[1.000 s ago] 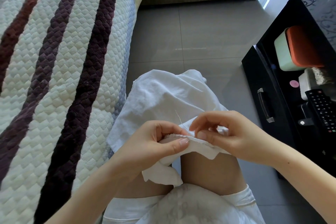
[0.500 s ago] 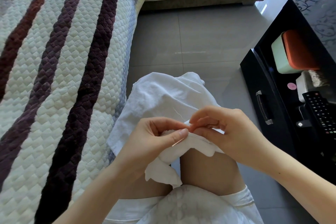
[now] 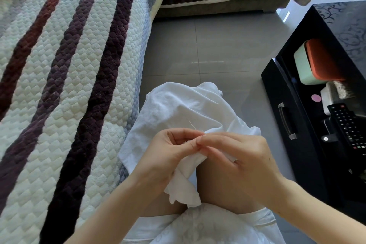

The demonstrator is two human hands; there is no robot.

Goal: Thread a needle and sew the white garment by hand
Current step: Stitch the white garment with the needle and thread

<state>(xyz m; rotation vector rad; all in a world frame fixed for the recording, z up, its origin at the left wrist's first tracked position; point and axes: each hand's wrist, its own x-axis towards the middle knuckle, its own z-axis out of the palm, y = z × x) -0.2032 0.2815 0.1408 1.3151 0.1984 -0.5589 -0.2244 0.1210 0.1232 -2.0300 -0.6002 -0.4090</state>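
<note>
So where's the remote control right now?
Head view, far right: the remote control lies in the open black cabinet, just below a white box and a pink disc, right of the right hand.

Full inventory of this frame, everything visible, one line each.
white garment: 1, white, draped over the lap
thread: 1 short end, pale, rising from the garment above the fingertips
sofa cover: 2 sections, cream with dark stripes, left and top
floor: grey tiles, centre
cabinet: 1, black, right
box: 1, pale green, orange lid, in the cabinet
disc: 1, pink, below the box
remote control: 1, black, in the cabinet
left hand: pinches the garment fold
right hand: pinches the same fold; needle not visible
</note>
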